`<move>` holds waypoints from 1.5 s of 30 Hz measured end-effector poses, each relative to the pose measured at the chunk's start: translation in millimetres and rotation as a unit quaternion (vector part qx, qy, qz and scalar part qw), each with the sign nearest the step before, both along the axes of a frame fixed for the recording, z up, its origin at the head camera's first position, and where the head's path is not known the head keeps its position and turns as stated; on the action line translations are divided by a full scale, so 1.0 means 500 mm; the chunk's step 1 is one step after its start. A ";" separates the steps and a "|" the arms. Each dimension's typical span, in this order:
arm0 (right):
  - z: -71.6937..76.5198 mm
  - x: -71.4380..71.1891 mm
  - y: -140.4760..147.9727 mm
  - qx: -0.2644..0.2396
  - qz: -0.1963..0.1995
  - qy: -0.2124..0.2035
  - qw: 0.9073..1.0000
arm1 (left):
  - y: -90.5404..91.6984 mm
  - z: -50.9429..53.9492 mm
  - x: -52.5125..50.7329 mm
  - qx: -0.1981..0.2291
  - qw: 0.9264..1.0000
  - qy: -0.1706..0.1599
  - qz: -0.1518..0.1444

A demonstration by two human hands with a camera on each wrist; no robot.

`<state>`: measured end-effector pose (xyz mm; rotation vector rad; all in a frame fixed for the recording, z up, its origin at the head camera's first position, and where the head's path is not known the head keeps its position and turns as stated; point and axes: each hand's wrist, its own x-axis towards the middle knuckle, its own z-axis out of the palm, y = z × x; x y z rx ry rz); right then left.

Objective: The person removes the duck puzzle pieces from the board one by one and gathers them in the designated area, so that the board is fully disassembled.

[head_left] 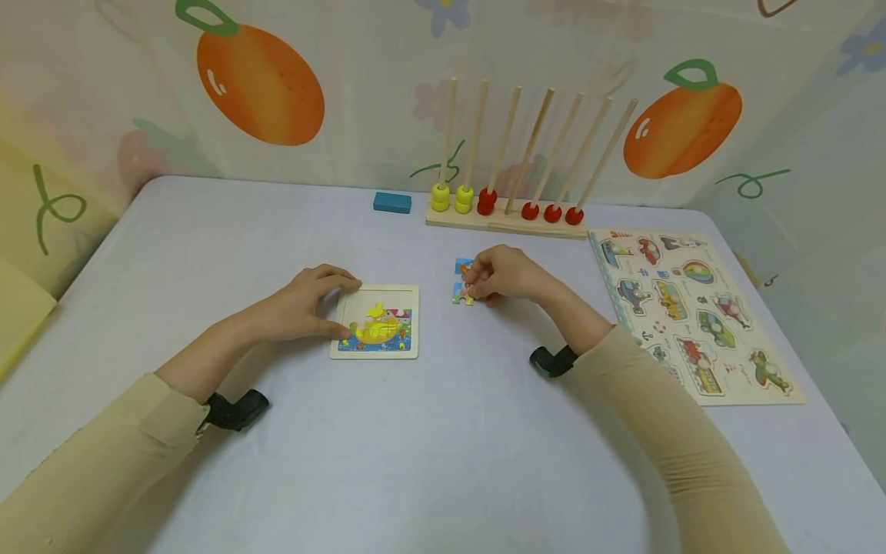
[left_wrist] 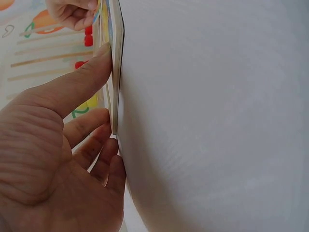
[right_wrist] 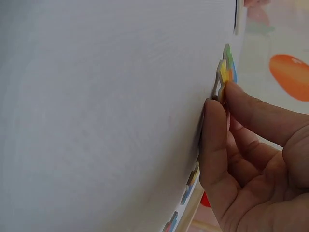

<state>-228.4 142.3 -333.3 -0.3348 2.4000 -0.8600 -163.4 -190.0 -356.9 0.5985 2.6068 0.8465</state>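
My left hand (head_left: 294,308) rests at the left side of a small square wooden puzzle board (head_left: 414,319), thumb on its face and forefinger at its upper left corner. A yellow duck picture fills the board's lower part; its upper part is bare wood. In the left wrist view the thumb of my left hand (left_wrist: 53,130) presses the board (left_wrist: 117,72). Right of the board, my right hand (head_left: 508,273) touches a cluster of puzzle pieces (head_left: 459,291). The right wrist view has my right hand (right_wrist: 256,159) pinching a colourful piece (right_wrist: 223,72) between thumb and forefinger.
Behind the hands stand a wooden peg rack (head_left: 505,223) with yellow and red beads and a blue block (head_left: 392,202). A large picture board (head_left: 699,315) lies at the right, beside my right forearm. More pieces (right_wrist: 190,183) lie below my fingers in the right wrist view.
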 end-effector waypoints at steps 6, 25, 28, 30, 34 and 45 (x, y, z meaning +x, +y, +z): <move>0.000 0.000 -0.004 0.008 0.006 0.002 1.000 | -0.001 0.000 0.001 0.001 1.000 0.003 -0.003; -0.003 0.003 -0.005 0.001 0.009 0.012 1.000 | 0.000 -0.001 0.001 -0.004 1.000 0.003 0.001; -0.002 0.004 -0.006 0.005 0.008 0.015 1.000 | 0.000 0.000 0.001 -0.003 1.000 0.001 0.001; 0.000 0.005 -0.006 0.007 0.007 0.021 1.000 | 0.000 0.001 0.001 -0.001 1.000 0.001 0.000; 0.004 0.007 -0.010 0.005 0.006 0.041 0.999 | 0.000 0.002 0.002 0.001 1.000 0.004 -0.002; 0.016 0.027 -0.054 -0.029 0.038 0.073 0.996 | 0.001 0.002 0.001 0.002 1.000 -0.001 0.001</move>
